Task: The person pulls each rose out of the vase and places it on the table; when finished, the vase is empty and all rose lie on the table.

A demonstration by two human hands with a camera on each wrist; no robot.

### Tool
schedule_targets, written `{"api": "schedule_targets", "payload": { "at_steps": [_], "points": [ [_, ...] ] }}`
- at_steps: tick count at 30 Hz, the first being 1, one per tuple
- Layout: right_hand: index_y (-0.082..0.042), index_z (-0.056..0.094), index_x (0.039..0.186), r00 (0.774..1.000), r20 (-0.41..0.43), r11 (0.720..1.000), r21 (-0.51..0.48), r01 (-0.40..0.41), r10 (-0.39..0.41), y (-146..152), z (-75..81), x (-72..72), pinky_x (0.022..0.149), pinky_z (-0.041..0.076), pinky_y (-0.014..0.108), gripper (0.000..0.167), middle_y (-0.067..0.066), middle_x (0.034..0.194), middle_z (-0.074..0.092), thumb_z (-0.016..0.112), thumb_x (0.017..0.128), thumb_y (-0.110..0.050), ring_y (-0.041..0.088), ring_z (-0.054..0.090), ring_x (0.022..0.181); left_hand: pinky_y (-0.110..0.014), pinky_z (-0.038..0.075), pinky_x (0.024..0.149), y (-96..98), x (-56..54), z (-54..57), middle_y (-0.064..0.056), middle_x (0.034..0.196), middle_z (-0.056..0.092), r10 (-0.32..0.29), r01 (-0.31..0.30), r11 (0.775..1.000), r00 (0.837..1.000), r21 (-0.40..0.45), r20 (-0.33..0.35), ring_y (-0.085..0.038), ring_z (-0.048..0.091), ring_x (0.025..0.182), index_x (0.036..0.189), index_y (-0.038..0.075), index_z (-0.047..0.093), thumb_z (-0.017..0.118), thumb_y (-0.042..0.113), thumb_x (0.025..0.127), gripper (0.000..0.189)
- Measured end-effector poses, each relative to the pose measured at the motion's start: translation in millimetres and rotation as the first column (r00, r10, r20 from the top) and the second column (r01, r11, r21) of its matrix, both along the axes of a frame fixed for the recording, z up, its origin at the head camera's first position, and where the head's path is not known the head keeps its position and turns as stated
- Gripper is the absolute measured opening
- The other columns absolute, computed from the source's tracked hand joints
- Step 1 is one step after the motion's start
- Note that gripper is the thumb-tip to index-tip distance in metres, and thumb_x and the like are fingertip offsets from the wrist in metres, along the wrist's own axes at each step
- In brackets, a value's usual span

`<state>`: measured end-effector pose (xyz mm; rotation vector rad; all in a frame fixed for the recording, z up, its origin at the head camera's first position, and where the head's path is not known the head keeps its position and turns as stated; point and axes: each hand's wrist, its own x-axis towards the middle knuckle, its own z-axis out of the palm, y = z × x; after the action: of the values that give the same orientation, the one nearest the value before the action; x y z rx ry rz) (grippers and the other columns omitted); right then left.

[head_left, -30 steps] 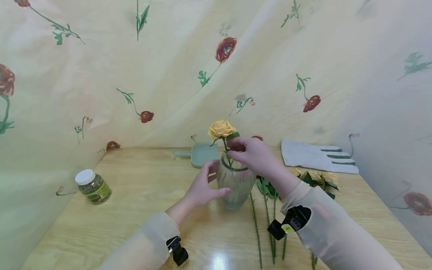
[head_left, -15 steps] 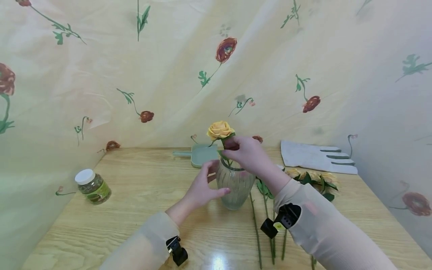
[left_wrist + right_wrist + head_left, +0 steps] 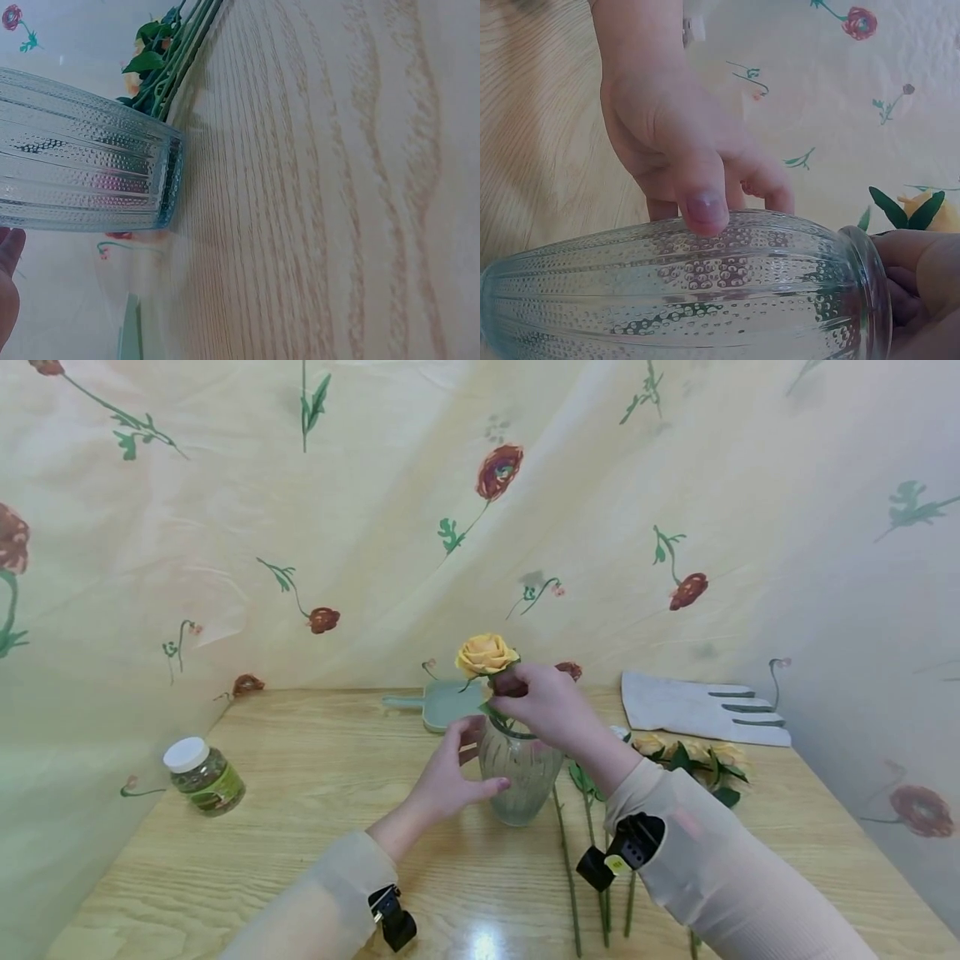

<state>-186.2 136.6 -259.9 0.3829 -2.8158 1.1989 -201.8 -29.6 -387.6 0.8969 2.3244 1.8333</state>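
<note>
A ribbed clear glass vase [image 3: 517, 781] stands upright on the wooden table. My left hand [image 3: 446, 781] holds its left side, thumb in front and fingers curled round behind; the right wrist view shows the thumb lying along the glass [image 3: 705, 285]. Above the mouth, my right hand [image 3: 543, 706] pinches the stem of a yellow rose [image 3: 486, 656]. The lower stem reaches down into the vase, and the fingers hide part of it. In the left wrist view the vase [image 3: 82, 157] appears sideways, with fingertips at its edge.
Several yellow roses [image 3: 693, 752] with long stems lie right of the vase, partly under the right forearm. A pale glove [image 3: 701, 710] lies at the back right. Behind the vase is a green dustpan-like scoop [image 3: 450, 703]. A white-lidded jar [image 3: 206, 775] stands at left.
The right hand and the rose have moved slightly left, and the bloom sits a little lower over the vase. The left hand has stayed at the vase's side.
</note>
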Motion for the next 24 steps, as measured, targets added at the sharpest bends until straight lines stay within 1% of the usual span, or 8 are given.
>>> {"api": "schedule_targets", "payload": {
  "at_steps": [3,8,11,14,18,21,23,24],
  "points": [
    [-0.007,0.065,0.113,0.999,0.007,0.999,-0.036,0.034,-0.033,0.7,-0.6,0.9,0.082,0.052,0.038,0.026,0.005,0.105,0.066,0.063,0.090,-0.021,0.020,0.061,0.096,-0.036,0.041,0.101,0.0,0.4,0.3,-0.004,0.139,0.037,0.003,-0.003,1.000,1.000,0.000,-0.008,-0.021,0.040,0.124,0.138,0.009,0.030,0.079,0.018,0.074,0.080],
    [-0.006,0.065,0.107,0.997,-0.011,0.985,-0.158,0.073,-0.076,4.3,-3.2,0.9,0.082,0.052,0.037,0.022,0.007,0.104,0.066,0.065,0.089,-0.018,0.021,0.060,0.097,-0.036,0.041,0.101,0.3,0.8,0.1,-0.006,0.139,0.037,0.003,-0.003,1.000,1.000,0.005,-0.016,-0.022,0.040,0.124,0.138,0.008,0.030,0.079,0.017,0.074,0.081],
    [-0.003,0.065,0.105,0.995,-0.041,0.965,-0.252,0.076,-0.089,7.9,-5.6,0.4,0.082,0.052,0.037,0.020,0.009,0.104,0.066,0.065,0.089,-0.014,0.022,0.060,0.097,-0.035,0.041,0.101,1.0,1.3,0.3,-0.006,0.138,0.038,0.005,-0.005,1.000,1.000,0.007,-0.014,-0.023,0.040,0.123,0.138,0.008,0.030,0.079,0.016,0.074,0.082],
    [-0.001,0.063,0.107,0.992,-0.035,0.936,-0.336,0.105,-0.124,12.9,-7.6,-0.3,0.083,0.050,0.036,0.021,0.010,0.105,0.064,0.064,0.089,-0.014,0.022,0.058,0.097,-0.036,0.041,0.101,1.4,1.4,-0.1,-0.007,0.136,0.040,0.006,-0.006,1.000,1.000,0.008,-0.015,-0.024,0.041,0.123,0.138,0.009,0.030,0.079,0.016,0.074,0.082],
    [0.000,0.059,0.111,0.987,-0.004,0.870,-0.472,0.142,-0.164,20.3,-7.9,-0.6,0.087,0.046,0.035,0.025,0.009,0.107,0.059,0.062,0.091,-0.015,0.020,0.054,0.098,-0.037,0.041,0.100,1.4,0.3,-1.3,-0.007,0.133,0.042,0.010,-0.010,1.000,1.000,0.007,-0.018,-0.025,0.042,0.122,0.138,0.010,0.031,0.080,0.016,0.073,0.082],
    [0.000,0.057,0.111,0.983,0.012,0.795,-0.587,0.153,-0.181,25.2,-8.4,-0.8,0.090,0.044,0.032,0.025,0.007,0.110,0.056,0.062,0.091,-0.015,0.017,0.052,0.100,-0.037,0.041,0.101,1.4,0.2,-1.1,-0.006,0.132,0.043,0.012,-0.012,1.000,1.000,0.006,-0.013,-0.025,0.042,0.122,0.138,0.011,0.031,0.080,0.016,0.073,0.082],
    [-0.004,0.057,0.108,0.979,0.029,0.743,-0.646,0.172,-0.202,28.3,-9.4,-1.1,0.089,0.044,0.028,0.020,0.004,0.110,0.056,0.061,0.092,-0.015,0.014,0.051,0.100,-0.037,0.041,0.101,1.4,0.7,-0.6,-0.006,0.132,0.043,0.010,-0.010,1.000,1.000,0.005,-0.010,-0.024,0.042,0.122,0.138,0.011,0.031,0.080,0.017,0.073,0.082],
    [-0.005,0.057,0.105,0.978,0.033,0.709,-0.684,0.172,-0.206,29.5,-10.3,-2.1,0.087,0.044,0.026,0.016,0.003,0.109,0.056,0.061,0.092,-0.013,0.014,0.051,0.099,-0.037,0.041,0.101,1.4,1.0,-0.4,-0.006,0.132,0.043,0.011,-0.011,1.000,1.000,0.005,-0.010,-0.024,0.042,0.122,0.138,0.011,0.031,0.080,0.017,0.073,0.082]
  ]
}}
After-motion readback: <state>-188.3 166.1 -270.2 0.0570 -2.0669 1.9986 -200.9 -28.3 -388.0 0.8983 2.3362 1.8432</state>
